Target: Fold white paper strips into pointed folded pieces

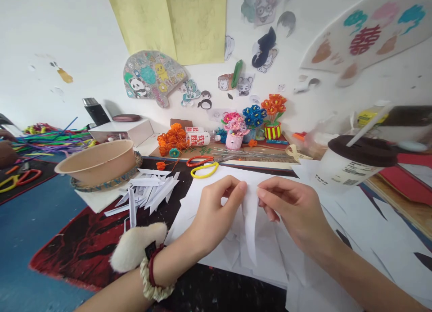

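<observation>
A narrow white paper strip (250,226) hangs upright between my two hands, its curved lower end over white sheets (209,213). My left hand (219,210) pinches the strip's left edge near the top, thumb and index finger together. On the right edge, my right hand (290,204) holds it between thumb and fingertips. Several folded white paper pieces (151,188) lie in a pile on the dark mat, left of my left hand. Scissors with red and yellow handles (205,168) rest just beyond the sheets.
A beige bowl (96,161) stands at the left, and a lidded cup (354,161) with a straw at the right. A fluffy white object (137,246) lies beside my left wrist. Pipe-cleaner flowers (234,125) stand at the back. Another person's hand (6,152) shows at the far left.
</observation>
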Demonstrator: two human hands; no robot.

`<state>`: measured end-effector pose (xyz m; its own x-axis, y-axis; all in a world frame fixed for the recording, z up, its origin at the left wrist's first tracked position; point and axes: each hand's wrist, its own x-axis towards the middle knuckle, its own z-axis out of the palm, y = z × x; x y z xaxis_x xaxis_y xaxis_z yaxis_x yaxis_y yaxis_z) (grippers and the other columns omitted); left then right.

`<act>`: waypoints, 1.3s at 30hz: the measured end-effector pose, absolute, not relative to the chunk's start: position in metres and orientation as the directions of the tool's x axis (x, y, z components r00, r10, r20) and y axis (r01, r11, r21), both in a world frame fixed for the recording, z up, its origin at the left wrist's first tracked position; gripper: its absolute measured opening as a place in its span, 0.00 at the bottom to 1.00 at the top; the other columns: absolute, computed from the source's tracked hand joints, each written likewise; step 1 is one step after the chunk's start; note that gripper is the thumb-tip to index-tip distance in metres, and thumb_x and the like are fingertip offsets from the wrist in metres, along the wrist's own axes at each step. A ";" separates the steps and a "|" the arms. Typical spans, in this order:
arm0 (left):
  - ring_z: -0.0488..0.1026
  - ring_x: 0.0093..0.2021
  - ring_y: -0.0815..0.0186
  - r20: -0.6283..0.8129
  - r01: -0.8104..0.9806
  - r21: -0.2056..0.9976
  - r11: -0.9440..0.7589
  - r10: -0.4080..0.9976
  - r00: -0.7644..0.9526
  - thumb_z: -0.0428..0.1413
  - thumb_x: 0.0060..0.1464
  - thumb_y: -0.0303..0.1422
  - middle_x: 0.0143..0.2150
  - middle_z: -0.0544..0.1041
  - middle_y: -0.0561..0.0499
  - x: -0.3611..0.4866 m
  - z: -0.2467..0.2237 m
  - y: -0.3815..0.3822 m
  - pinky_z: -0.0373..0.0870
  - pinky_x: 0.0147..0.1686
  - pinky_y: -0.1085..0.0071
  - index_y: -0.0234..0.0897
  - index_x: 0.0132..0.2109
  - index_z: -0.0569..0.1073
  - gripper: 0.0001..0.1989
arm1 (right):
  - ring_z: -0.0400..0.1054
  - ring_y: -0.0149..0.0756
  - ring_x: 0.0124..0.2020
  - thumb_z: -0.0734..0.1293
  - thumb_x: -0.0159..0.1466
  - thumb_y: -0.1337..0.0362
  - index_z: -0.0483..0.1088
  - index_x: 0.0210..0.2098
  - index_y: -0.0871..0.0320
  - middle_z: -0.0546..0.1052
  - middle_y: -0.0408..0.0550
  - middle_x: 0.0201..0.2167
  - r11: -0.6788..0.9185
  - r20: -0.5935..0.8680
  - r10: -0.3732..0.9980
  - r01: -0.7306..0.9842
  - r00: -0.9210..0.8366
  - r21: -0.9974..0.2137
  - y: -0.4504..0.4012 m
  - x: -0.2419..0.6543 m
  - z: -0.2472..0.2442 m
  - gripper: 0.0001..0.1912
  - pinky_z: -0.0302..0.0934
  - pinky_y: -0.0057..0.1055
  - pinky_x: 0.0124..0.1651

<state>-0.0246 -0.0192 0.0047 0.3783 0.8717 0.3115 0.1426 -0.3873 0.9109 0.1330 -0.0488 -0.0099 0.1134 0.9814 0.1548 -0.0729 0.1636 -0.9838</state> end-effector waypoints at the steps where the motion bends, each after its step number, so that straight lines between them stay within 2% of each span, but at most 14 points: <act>1: 0.59 0.27 0.72 0.286 0.129 0.922 -0.365 0.867 0.408 0.49 0.63 0.35 0.25 0.64 0.56 -0.025 0.005 -0.019 0.57 0.28 0.75 0.34 0.27 0.67 0.16 | 0.61 0.24 0.16 0.72 0.57 0.63 0.76 0.27 0.56 0.72 0.41 0.20 0.164 0.153 0.982 -0.089 0.115 -0.983 -0.048 0.133 -0.010 0.04 0.57 0.22 0.18; 6: 0.59 0.27 0.72 0.208 0.127 0.945 -0.302 0.853 0.478 0.49 0.63 0.40 0.24 0.64 0.55 -0.025 0.001 -0.020 0.57 0.29 0.75 0.33 0.27 0.69 0.19 | 0.61 0.23 0.16 0.72 0.58 0.63 0.76 0.27 0.55 0.73 0.41 0.21 0.177 0.164 0.981 -0.136 0.099 -0.975 -0.047 0.134 -0.009 0.04 0.56 0.21 0.19; 10: 0.66 0.28 0.71 0.165 0.133 0.959 -0.251 0.875 0.456 0.51 0.61 0.42 0.26 0.71 0.52 -0.023 -0.006 -0.019 0.59 0.28 0.74 0.33 0.27 0.70 0.19 | 0.61 0.23 0.16 0.72 0.58 0.64 0.76 0.27 0.55 0.72 0.41 0.19 0.153 0.139 0.985 -0.148 0.103 -0.977 -0.046 0.133 -0.010 0.04 0.55 0.21 0.19; 13: 0.72 0.28 0.69 0.107 0.074 0.985 -0.158 0.885 0.453 0.53 0.59 0.42 0.25 0.74 0.51 -0.021 -0.005 -0.020 0.62 0.27 0.75 0.34 0.25 0.69 0.19 | 0.60 0.23 0.16 0.72 0.57 0.65 0.76 0.26 0.55 0.72 0.41 0.19 0.147 0.130 0.985 -0.154 0.115 -0.977 -0.046 0.133 -0.011 0.04 0.54 0.21 0.19; 17: 0.77 0.31 0.66 0.040 0.002 0.999 -0.047 0.880 0.474 0.57 0.57 0.39 0.27 0.76 0.49 -0.020 -0.001 -0.021 0.67 0.30 0.76 0.32 0.28 0.71 0.14 | 0.59 0.22 0.15 0.72 0.56 0.65 0.76 0.25 0.56 0.71 0.41 0.19 0.139 0.111 0.980 -0.169 0.164 -0.976 -0.046 0.134 -0.009 0.04 0.54 0.21 0.18; 24: 0.75 0.26 0.69 -0.009 -0.026 0.999 0.024 0.885 0.465 0.59 0.55 0.37 0.25 0.78 0.47 -0.021 0.001 -0.022 0.67 0.26 0.78 0.31 0.29 0.73 0.13 | 0.59 0.22 0.15 0.72 0.55 0.64 0.76 0.26 0.56 0.71 0.41 0.19 0.118 0.088 0.982 -0.183 0.167 -0.976 -0.045 0.135 -0.010 0.03 0.54 0.21 0.18; 31: 0.75 0.27 0.70 0.007 -0.029 1.000 0.007 0.887 0.462 0.59 0.55 0.37 0.26 0.78 0.48 -0.021 -0.002 -0.020 0.67 0.27 0.78 0.32 0.28 0.73 0.13 | 0.63 0.27 0.18 0.72 0.56 0.60 0.74 0.28 0.57 0.71 0.41 0.19 0.044 0.039 0.998 -0.147 0.040 -0.988 -0.041 0.135 -0.009 0.08 0.57 0.25 0.21; 35: 0.75 0.27 0.69 -0.015 -0.006 1.000 0.020 0.886 0.463 0.59 0.55 0.38 0.26 0.78 0.49 -0.021 -0.003 -0.019 0.67 0.27 0.77 0.32 0.27 0.73 0.14 | 0.62 0.25 0.19 0.72 0.58 0.58 0.73 0.25 0.58 0.71 0.41 0.19 0.110 0.111 0.994 -0.042 -0.022 -0.993 -0.042 0.136 -0.008 0.10 0.56 0.24 0.22; 39: 0.74 0.27 0.70 -0.055 -0.002 0.998 0.064 0.877 0.477 0.59 0.55 0.39 0.26 0.78 0.48 -0.020 -0.003 -0.019 0.67 0.27 0.78 0.32 0.28 0.73 0.15 | 0.60 0.24 0.17 0.71 0.59 0.59 0.73 0.23 0.57 0.68 0.39 0.17 0.183 0.183 0.983 -0.014 0.006 -0.983 -0.042 0.137 -0.007 0.12 0.55 0.23 0.21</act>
<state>-0.0199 -0.0194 -0.0030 0.4771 0.8771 -0.0551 -0.0018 0.0636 0.9980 0.1373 -0.0420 -0.0070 0.0060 0.9831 0.1832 -0.0140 0.1833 -0.9830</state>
